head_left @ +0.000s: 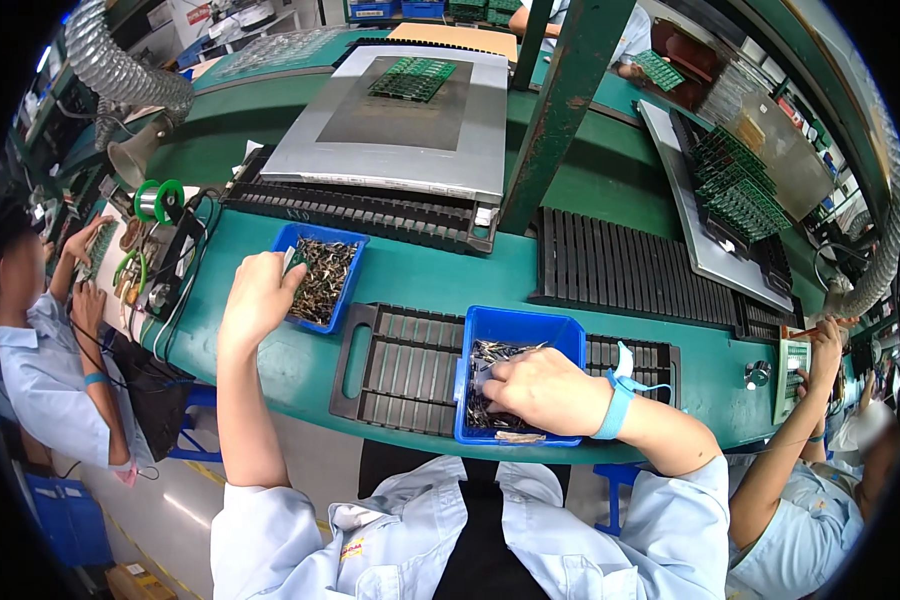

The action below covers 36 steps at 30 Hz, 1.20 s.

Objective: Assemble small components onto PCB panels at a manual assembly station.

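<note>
My left hand (258,298) is over the left edge of a blue bin (358,262) filled with small dark and tan leaded parts (322,280). Its thumb and fingers are pinched together, and a small green piece (292,262) shows at the tips. Nearer to me, my right hand (540,392) reaches into a second blue bin (526,322), which holds small parts with thin silvery leads (498,352). The fingers are curled and closed down among these parts; what they grip is hidden. A blue wrist strap (616,410) circles my right wrist.
The second bin stands on a black slotted rack (410,365). Beyond lies a grey metal plate (300,150) bearing green circuit boards (413,78). A green post (555,130) rises behind the bins. Co-workers sit at left and right. A solder spool (156,202) stands at left.
</note>
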Motion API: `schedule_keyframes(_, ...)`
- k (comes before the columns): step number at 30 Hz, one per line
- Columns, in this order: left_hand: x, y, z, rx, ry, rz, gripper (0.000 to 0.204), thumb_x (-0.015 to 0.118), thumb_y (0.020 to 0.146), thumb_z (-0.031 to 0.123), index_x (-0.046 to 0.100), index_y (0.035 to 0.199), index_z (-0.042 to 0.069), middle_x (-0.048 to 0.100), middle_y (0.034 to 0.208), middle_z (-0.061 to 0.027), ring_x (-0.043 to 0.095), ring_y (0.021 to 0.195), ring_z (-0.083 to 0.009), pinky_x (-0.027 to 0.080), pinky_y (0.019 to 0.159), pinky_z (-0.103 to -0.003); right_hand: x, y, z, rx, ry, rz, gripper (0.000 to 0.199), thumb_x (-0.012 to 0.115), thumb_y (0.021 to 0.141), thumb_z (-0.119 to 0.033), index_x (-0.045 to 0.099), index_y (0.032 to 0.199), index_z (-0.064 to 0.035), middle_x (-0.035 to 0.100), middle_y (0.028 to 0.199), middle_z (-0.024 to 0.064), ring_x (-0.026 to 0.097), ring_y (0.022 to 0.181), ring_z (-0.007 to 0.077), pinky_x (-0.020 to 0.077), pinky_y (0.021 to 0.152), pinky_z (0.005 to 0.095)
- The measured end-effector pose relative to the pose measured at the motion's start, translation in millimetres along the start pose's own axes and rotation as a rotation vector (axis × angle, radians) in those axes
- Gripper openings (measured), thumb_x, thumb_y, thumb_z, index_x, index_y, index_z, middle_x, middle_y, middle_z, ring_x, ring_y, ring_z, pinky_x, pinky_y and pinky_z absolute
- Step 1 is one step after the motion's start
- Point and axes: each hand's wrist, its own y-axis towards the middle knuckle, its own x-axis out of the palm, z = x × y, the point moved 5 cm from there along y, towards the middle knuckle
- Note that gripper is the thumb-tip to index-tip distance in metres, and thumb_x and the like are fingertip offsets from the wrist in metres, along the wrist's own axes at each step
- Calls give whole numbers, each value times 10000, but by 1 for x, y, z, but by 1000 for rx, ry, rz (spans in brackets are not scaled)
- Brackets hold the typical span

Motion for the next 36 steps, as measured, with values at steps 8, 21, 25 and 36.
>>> schedule_keyframes(8, -10, -8, 15, 65, -153, 183, 155, 548, 796, 70, 490, 699, -36, 518, 579, -103, 454, 482, -207, 377, 490, -351, -19, -8, 9, 208, 191, 79, 85, 593, 787, -76, 594, 778, 9, 596, 638, 120, 592, 531, 243, 467, 489, 283)
schedule_keyframes(21, 46, -48, 139, 145, -1204, -425, 79, 529, 859, 72, 540, 842, -4, 536, 633, -29, 482, 469, -81, 387, 437, -186, -23, -28, 35, 490, 1269, 421, 85, 558, 860, -20, 627, 871, 29, 629, 688, 75, 600, 529, 115, 429, 478, 170)
schedule_keyframes(25, 57, -52, 148, 75, -1341, -497, 81, 526, 874, 78, 537, 872, -2, 542, 660, -35, 486, 479, -74, 388, 435, -171, -27, -31, 31, 505, 1326, 452, 100, 569, 856, -24, 632, 905, 36, 632, 697, 80, 610, 564, 118, 435, 496, 164)
schedule_keyframes(36, 66, -57, 155, 36, -1570, -476, 105, 520, 901, 91, 523, 922, -12, 543, 658, -41, 479, 483, -57, 358, 411, -144, -26, -33, 30, 533, 1391, 593, 110, 580, 856, -36, 608, 916, 51, 634, 732, 104, 620, 656, 125, 455, 566, 169)
